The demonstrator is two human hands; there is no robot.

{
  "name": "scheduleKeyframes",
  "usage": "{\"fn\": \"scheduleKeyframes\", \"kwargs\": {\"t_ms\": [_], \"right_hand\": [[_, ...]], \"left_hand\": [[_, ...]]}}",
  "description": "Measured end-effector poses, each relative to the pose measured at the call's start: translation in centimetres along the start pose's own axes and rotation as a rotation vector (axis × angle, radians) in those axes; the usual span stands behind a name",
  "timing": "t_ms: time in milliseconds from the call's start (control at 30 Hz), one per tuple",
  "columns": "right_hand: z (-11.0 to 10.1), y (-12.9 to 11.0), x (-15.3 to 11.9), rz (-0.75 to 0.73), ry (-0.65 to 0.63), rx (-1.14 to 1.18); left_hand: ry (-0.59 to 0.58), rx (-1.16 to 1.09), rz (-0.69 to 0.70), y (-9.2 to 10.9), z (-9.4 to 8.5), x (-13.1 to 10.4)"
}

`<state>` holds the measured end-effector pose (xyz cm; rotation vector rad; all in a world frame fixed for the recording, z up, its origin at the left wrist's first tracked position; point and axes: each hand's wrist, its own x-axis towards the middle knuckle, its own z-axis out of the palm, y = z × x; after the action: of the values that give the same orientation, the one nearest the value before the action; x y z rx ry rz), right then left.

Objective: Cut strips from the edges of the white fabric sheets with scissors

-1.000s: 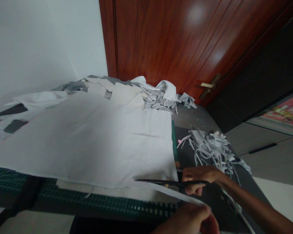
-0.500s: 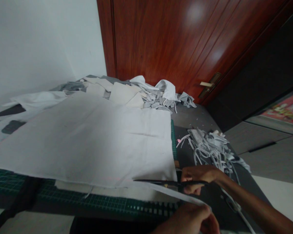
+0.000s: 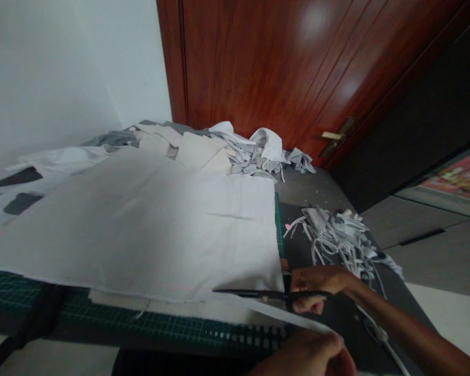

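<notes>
A large sheet of white cloth (image 3: 152, 224) lies spread over the table. My right hand (image 3: 313, 290), at the cloth's near right corner, is closed around the handles of black scissors (image 3: 246, 293). Their blades point left along the near edge, lying at the cut in the cloth. A narrow white strip (image 3: 282, 315) runs from the blade tips to the right and toward me. Its end is pinched in my left hand (image 3: 309, 354), which is partly cut off by the bottom of the view. Under the cloth, a beige fabric piece (image 3: 180, 308) shows along the near edge.
A green cutting mat (image 3: 113, 317) lies beneath the fabrics. Cloth scraps (image 3: 203, 151) are heaped along the back, and a tangle of cut strips (image 3: 340, 237) sits at the right. A cable (image 3: 384, 337) runs near my right forearm. Behind the table stands a wooden door (image 3: 258, 68).
My left hand has shifted slightly right and down with the strip's end. The scissors and my right hand stay almost where they were; the large cloth lies unmoved.
</notes>
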<state>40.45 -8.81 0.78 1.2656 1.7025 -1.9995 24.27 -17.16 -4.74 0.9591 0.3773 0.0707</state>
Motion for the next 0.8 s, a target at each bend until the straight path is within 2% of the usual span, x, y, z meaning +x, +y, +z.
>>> {"fn": "scheduleKeyframes", "kwargs": {"t_ms": [200, 367, 467, 600, 800], "right_hand": [[0.1, -0.1, 0.1, 0.071, 0.020, -0.013], [0.3, -1.3, 0.3, 0.039, 0.020, -0.011], [0.6, -2.1, 0.6, 0.059, 0.020, -0.006], [0.8, -2.6, 0.9, 0.089, 0.029, -0.022], [1.1, -2.1, 1.6, 0.059, 0.012, 0.029]], "left_hand": [[-0.015, 0.033, -0.088, 1.1, 0.3, -0.4], [-0.048, 0.086, 0.057, -1.0, -0.1, -0.1], [-0.058, 0.138, 0.093, -1.9, -0.4, 0.1], [-0.054, 0.213, 0.097, -1.9, -0.4, 0.1], [-0.060, 0.265, 0.088, -1.9, -0.4, 0.2]]}}
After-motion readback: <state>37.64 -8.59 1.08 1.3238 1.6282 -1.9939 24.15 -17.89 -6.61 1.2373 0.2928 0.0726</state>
